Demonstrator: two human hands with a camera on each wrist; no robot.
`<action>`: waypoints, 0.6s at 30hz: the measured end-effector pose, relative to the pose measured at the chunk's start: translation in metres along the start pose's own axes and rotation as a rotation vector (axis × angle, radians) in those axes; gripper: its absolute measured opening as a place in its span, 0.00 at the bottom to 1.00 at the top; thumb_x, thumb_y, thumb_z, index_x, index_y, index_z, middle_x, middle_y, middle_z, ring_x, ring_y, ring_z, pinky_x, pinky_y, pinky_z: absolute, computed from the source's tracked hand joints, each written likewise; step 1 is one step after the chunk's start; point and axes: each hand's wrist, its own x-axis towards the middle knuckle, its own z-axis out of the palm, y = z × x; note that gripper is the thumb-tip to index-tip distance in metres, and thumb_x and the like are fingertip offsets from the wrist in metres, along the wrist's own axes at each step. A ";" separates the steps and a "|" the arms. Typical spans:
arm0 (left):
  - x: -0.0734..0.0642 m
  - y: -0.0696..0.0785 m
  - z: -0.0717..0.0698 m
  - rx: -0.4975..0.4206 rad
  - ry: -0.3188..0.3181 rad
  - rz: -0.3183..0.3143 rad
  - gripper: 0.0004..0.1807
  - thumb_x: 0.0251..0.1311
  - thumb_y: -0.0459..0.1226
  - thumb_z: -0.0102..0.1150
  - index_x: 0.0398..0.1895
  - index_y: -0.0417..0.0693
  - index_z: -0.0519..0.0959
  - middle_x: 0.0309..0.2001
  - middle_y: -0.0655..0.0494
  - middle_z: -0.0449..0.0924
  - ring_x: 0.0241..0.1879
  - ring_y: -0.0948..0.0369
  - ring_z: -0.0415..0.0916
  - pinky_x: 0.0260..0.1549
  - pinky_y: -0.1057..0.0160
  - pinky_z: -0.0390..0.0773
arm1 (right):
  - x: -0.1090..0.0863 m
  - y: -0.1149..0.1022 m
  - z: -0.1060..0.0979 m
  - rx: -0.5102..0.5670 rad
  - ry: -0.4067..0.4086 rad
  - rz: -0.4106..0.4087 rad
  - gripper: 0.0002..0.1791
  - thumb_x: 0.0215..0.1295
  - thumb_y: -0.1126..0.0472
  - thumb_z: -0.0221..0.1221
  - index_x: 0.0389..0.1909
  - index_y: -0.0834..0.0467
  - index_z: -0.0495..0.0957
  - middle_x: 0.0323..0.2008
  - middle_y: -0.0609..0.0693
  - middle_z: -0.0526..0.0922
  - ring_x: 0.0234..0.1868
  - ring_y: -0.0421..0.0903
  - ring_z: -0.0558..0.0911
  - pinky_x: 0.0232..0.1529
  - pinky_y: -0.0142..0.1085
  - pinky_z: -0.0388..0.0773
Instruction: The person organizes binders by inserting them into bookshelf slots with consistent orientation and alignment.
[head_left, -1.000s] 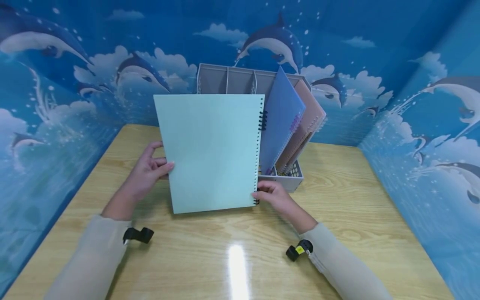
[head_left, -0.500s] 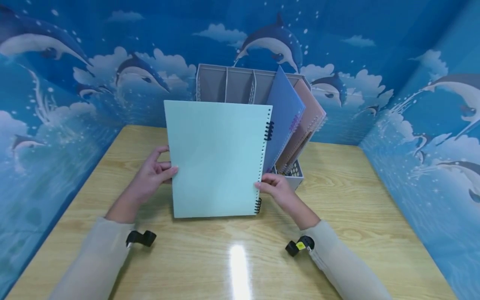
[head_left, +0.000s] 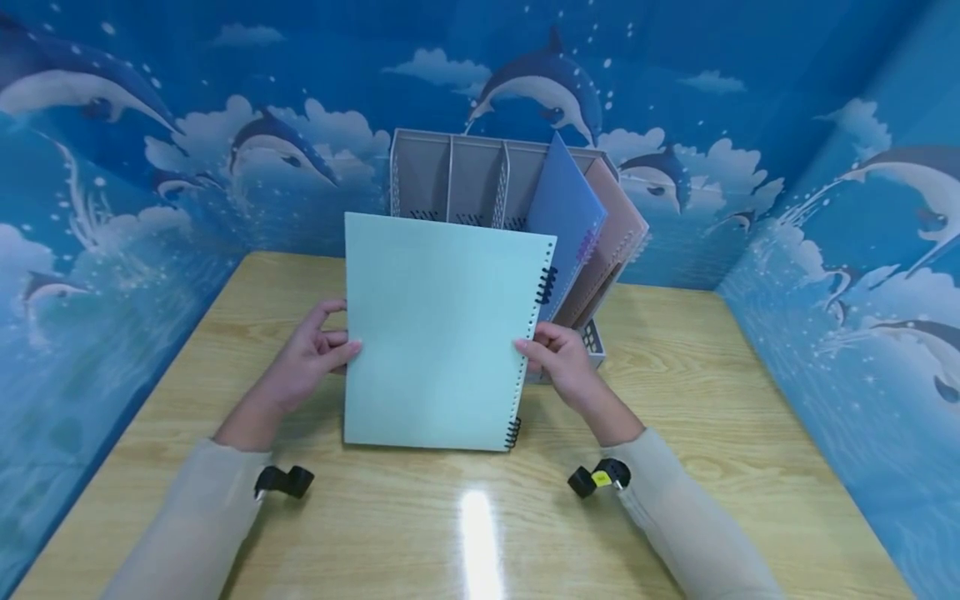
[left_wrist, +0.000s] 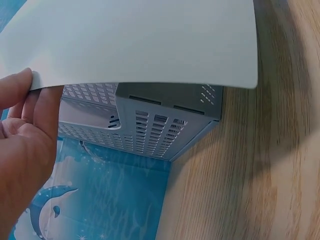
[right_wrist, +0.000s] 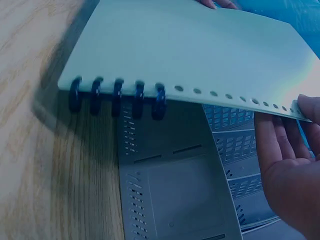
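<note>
A pale green ring-bound notebook point(head_left: 438, 333) stands nearly upright above the table, its black rings point(head_left: 546, 285) along the right edge. My left hand point(head_left: 307, 358) pinches its left edge between thumb and fingers; the left wrist view shows the thumb on the cover and the fingers behind. On the right edge, between the two groups of rings, my right hand point(head_left: 562, 367) pinches it too. Behind the notebook is a grey file organizer point(head_left: 422, 171) with upright dividers; the notebook hides its lower front. The organizer's perforated side point(left_wrist: 155, 132) shows below the notebook in the left wrist view.
A blue notebook point(head_left: 566, 212) and a pink notebook point(head_left: 615, 212) lean to the right in the organizer's right-hand part. Wooden table point(head_left: 712, 400) surrounds the organizer. A dolphin-printed backdrop point(head_left: 322, 67) rises behind and at both sides.
The green notebook has moved right and lower, tilting slightly clockwise. My right hand has shifted up its ringed edge, away from the lower rings. My left hand has moved slightly right and down.
</note>
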 end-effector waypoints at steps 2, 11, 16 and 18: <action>0.000 0.001 0.000 0.017 0.011 -0.019 0.21 0.71 0.28 0.47 0.62 0.54 0.59 0.34 0.65 0.85 0.34 0.65 0.82 0.32 0.66 0.84 | -0.001 -0.002 0.001 0.011 0.003 0.013 0.14 0.66 0.69 0.57 0.32 0.46 0.83 0.22 0.44 0.77 0.26 0.39 0.77 0.31 0.31 0.81; -0.001 0.002 0.003 0.049 0.039 -0.041 0.22 0.71 0.27 0.46 0.63 0.47 0.57 0.23 0.61 0.79 0.27 0.66 0.79 0.31 0.68 0.83 | -0.003 0.001 -0.002 -0.037 -0.046 0.043 0.10 0.67 0.65 0.58 0.28 0.49 0.81 0.23 0.45 0.75 0.29 0.41 0.78 0.37 0.37 0.83; 0.000 0.002 0.003 0.065 0.052 -0.043 0.21 0.71 0.27 0.46 0.63 0.47 0.58 0.33 0.66 0.83 0.33 0.66 0.81 0.31 0.67 0.83 | -0.007 0.002 -0.004 -0.045 -0.147 0.064 0.06 0.69 0.65 0.56 0.37 0.55 0.81 0.26 0.47 0.79 0.31 0.41 0.82 0.41 0.40 0.84; 0.000 0.003 0.003 0.064 0.056 -0.049 0.21 0.72 0.28 0.46 0.64 0.45 0.57 0.38 0.63 0.85 0.36 0.66 0.82 0.33 0.67 0.83 | -0.009 0.001 -0.004 -0.046 -0.176 0.062 0.05 0.69 0.67 0.55 0.39 0.60 0.80 0.26 0.47 0.80 0.30 0.41 0.82 0.40 0.39 0.85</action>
